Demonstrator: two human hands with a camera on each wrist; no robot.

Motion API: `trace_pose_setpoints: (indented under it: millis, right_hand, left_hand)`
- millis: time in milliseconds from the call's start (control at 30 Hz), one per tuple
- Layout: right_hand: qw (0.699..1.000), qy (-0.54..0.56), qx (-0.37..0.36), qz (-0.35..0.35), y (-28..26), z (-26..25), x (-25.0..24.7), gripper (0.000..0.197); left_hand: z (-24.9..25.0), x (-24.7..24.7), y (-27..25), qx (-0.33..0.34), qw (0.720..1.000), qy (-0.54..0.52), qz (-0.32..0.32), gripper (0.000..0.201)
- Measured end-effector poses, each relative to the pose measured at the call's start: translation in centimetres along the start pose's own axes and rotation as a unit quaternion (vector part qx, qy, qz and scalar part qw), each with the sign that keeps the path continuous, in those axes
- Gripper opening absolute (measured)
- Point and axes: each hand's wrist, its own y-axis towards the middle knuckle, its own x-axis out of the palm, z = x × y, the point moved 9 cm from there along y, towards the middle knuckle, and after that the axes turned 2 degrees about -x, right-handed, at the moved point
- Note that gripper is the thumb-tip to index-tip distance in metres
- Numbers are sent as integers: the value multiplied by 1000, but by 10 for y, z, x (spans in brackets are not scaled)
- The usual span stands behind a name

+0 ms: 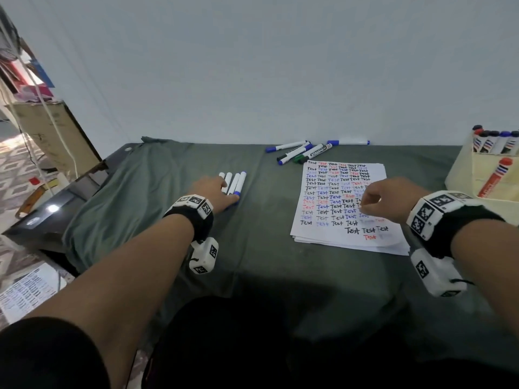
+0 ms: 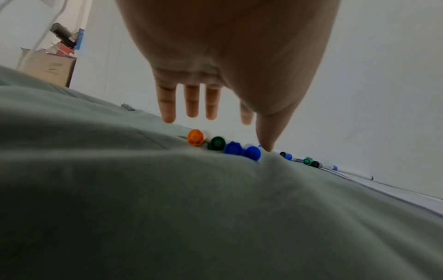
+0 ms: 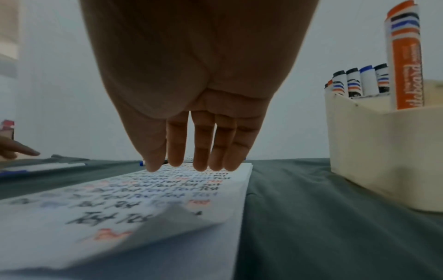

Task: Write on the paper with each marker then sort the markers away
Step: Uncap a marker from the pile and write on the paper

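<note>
A row of white markers (image 1: 233, 183) lies side by side on the grey-green cloth (image 1: 174, 175). The left wrist view shows their end caps: orange (image 2: 196, 137), green (image 2: 217, 143) and two blue (image 2: 242, 150). My left hand (image 1: 224, 192) hangs over their near ends with straight fingers (image 2: 191, 106) and holds nothing; the thumb tip meets the cloth beside the blue caps. My right hand (image 1: 368, 200) hovers empty over the paper (image 1: 331, 192), which is covered in "Test" rows; its fingertips (image 3: 200, 163) are just above the sheet (image 3: 143, 199).
A loose pile of markers (image 1: 303, 151) lies behind the paper by the wall. A cream organiser (image 1: 460, 175) at the right holds several upright markers (image 3: 354, 83) and an orange marker (image 3: 405, 56). A cardboard box (image 1: 53, 133) and clutter stand at the left.
</note>
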Motion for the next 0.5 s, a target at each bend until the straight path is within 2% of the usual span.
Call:
trace_pose_setpoints:
  millis: [67,200,433,500]
  right_hand:
    - [999,-34,2,-21,2,7,4,16]
    - [994,-81,19,-69,5,27,10,33]
    - [994,-65,8,-85,5,49,13,53]
    - [996,-37,16,-78,9,57,14,59]
  left_hand:
    - [4,3,1,24,1000,19,3,67]
    - [19,20,1,87,993,53,-66,59]
    - [32,12,16,88,989,117,-21,38]
    - [35,11,24,83,989,120,-24,43]
